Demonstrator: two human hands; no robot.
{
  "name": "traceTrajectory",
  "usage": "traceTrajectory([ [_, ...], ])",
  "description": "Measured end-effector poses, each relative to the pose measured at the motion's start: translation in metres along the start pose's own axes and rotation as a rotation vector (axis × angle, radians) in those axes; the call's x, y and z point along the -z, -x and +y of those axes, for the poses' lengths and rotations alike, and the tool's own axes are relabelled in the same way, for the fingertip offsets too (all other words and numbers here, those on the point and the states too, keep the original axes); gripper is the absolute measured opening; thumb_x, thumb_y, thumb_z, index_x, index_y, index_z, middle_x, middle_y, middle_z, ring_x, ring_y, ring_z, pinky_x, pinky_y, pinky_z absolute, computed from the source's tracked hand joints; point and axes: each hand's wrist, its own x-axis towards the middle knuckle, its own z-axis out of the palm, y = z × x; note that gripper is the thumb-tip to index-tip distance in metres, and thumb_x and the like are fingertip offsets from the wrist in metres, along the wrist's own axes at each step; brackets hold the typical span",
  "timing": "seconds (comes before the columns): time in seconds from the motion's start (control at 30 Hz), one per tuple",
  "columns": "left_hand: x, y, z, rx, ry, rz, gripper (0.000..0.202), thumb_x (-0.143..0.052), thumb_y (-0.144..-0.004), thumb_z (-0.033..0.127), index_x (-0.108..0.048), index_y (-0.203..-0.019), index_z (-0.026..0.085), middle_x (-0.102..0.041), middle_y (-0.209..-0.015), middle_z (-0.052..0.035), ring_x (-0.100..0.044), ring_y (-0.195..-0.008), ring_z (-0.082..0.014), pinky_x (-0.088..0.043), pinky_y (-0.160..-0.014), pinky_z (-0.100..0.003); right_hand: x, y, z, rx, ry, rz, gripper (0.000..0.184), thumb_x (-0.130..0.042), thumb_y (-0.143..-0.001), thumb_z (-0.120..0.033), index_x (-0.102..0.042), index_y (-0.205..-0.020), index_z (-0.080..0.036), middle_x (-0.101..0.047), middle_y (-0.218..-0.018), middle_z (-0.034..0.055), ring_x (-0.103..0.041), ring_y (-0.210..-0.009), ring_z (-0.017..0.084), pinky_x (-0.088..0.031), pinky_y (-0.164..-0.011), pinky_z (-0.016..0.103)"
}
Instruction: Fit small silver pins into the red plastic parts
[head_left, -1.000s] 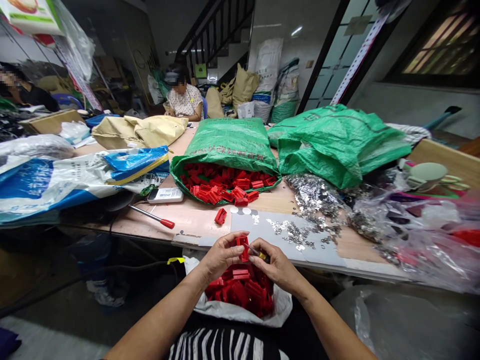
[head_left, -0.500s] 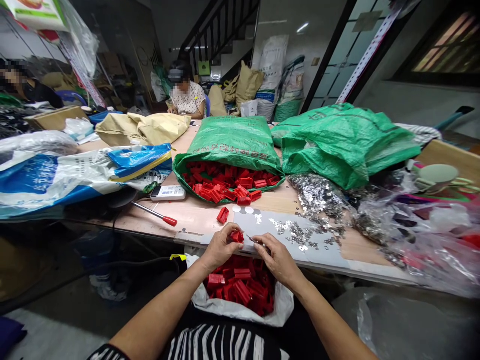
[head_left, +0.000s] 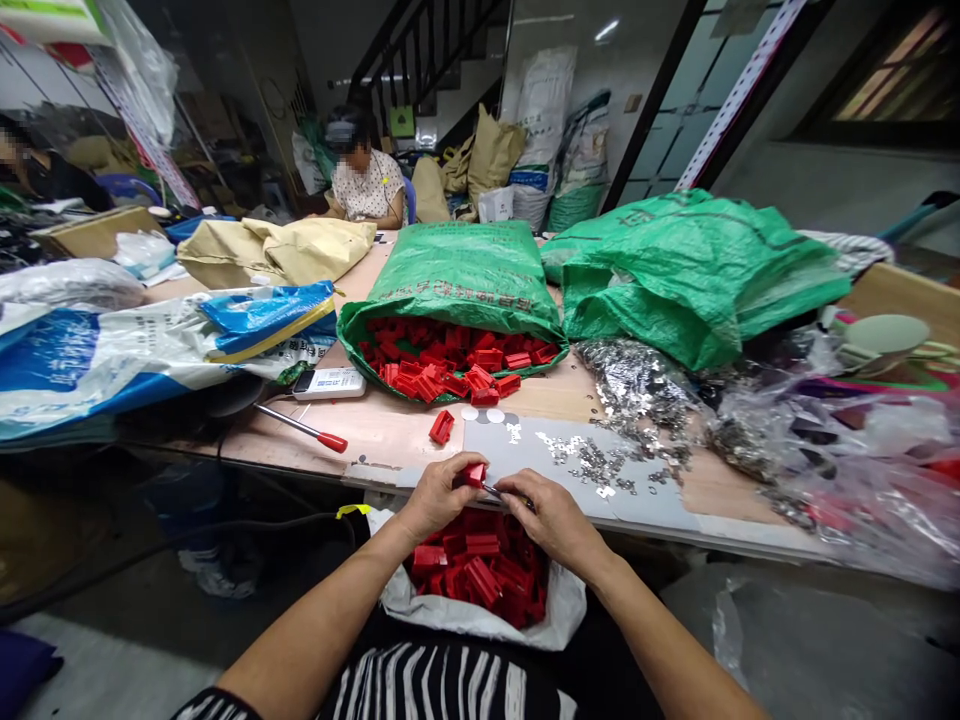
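My left hand pinches a small red plastic part at the table's front edge. In my right hand is a thin, pointed metal tool, its tip at the right end of the red part; its handle is mostly hidden by my fingers. Below both hands, a white sack on my lap holds many red plastic parts. One loose red part lies on the table just beyond my left hand. Small flat metal pieces are scattered on a grey sheet past my right hand.
A green woven sack spills red parts toward me. Another green sack lies right, above a clear bag of metal pieces. A red-tipped lever and a white device are left. A person sits across the table.
The tool's tip has come closer and now meets the red part's end. The red part has turned slightly and risen a little in my left hand. The view has shifted slightly.
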Motion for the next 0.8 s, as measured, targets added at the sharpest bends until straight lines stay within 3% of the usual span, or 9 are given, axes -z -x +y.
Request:
traceTrajectory([
  [0.8,0.0002,0.0031,-0.0046,-0.071,-0.052,-0.03,0.031,-0.067,-0.076,0.019,-0.062,-0.106,0.021,-0.065,-0.092,-0.0012,-0.059,-0.084,-0.0151,-0.044,-0.078,-0.025,0.0034,-0.0041,-0.0044,-0.077,0.029,-0.063,0.02,-0.047,-0.092,-0.018,-0.066,-0.097,-0.021,-0.065,-0.095,0.0047,-0.061,-0.088,0.019,-0.046,-0.079,0.029],
])
